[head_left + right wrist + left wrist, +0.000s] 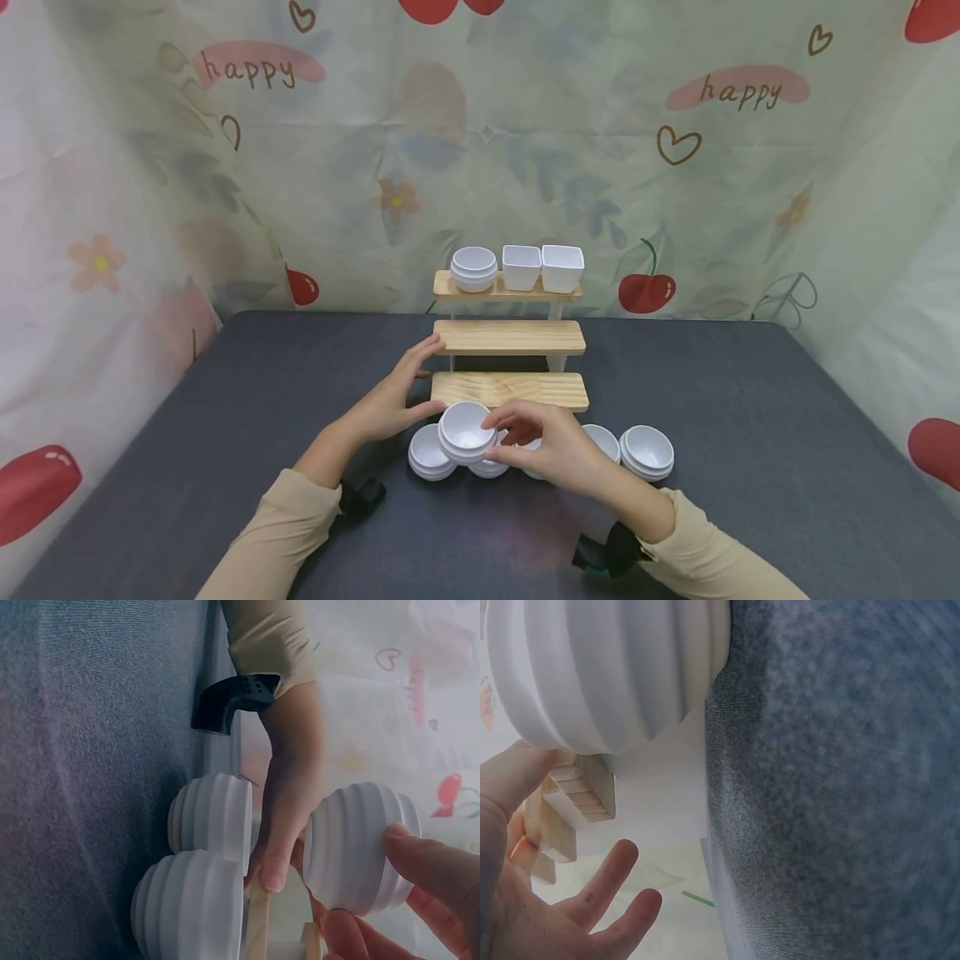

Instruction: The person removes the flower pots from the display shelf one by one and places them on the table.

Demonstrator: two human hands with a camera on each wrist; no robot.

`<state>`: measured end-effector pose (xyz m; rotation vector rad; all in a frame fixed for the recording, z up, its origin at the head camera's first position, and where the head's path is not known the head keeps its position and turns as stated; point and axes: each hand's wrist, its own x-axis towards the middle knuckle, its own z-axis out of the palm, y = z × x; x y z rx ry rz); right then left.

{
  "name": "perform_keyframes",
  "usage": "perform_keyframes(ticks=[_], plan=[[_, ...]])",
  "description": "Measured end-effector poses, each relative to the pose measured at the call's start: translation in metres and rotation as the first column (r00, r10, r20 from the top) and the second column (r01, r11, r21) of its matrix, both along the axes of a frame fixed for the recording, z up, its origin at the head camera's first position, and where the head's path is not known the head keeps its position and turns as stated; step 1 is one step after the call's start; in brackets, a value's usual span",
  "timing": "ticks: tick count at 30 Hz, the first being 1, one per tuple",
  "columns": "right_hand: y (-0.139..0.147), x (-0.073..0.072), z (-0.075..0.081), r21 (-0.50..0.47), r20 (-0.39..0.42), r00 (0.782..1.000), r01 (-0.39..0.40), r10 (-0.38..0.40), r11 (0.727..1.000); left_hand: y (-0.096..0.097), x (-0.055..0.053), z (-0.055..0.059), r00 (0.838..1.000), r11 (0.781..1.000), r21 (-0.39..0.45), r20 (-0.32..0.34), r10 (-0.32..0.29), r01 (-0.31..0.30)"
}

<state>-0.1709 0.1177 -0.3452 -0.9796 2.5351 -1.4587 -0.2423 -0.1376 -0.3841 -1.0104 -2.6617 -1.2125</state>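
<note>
My right hand (pixel 555 446) pinches a white ribbed round bowl (pixel 463 435) by its right side, thumb and fingers at the wall. The bowl is raised and upright, overlapping the row behind it in the head view; the right wrist view shows its ridged side (pixel 349 847). At the left end of a three-tier wooden stand, my left hand (pixel 386 407) has its fingers spread, with fingertips by the middle tier (pixel 510 337) and thumb near the bottom tier (pixel 517 392). Both of these tiers are bare.
More white round bowls stand in a row before the stand, from a left one (pixel 427 454) to a right one (pixel 647 452), partly hidden by my right hand. The top tier (pixel 444 287) bears a round bowl (pixel 473 268) and two square cups (pixel 521 268).
</note>
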Motion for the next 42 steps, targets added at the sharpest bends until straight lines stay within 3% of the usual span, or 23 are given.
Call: perform_keyframes(ticks=[8, 23, 42], plan=[[-0.001, 0.002, -0.004, -0.006, -0.005, 0.999, -0.035, 0.035, 0.999, 0.0, 0.0, 0.001, 1.0, 1.0, -0.014, 0.025, 0.018, -0.017], [-0.006, 0.008, -0.012, -0.007, 0.013, 0.996, -0.086, 0.086, 0.996, -0.001, 0.0, 0.0, 1.0, 1.0, -0.007, -0.017, -0.005, 0.005], [-0.01, 0.011, -0.02, 0.011, 0.005, 0.991, -0.134, 0.134, 0.991, -0.002, -0.002, -0.002, 1.0, 1.0, -0.005, 0.005, -0.001, 0.001]])
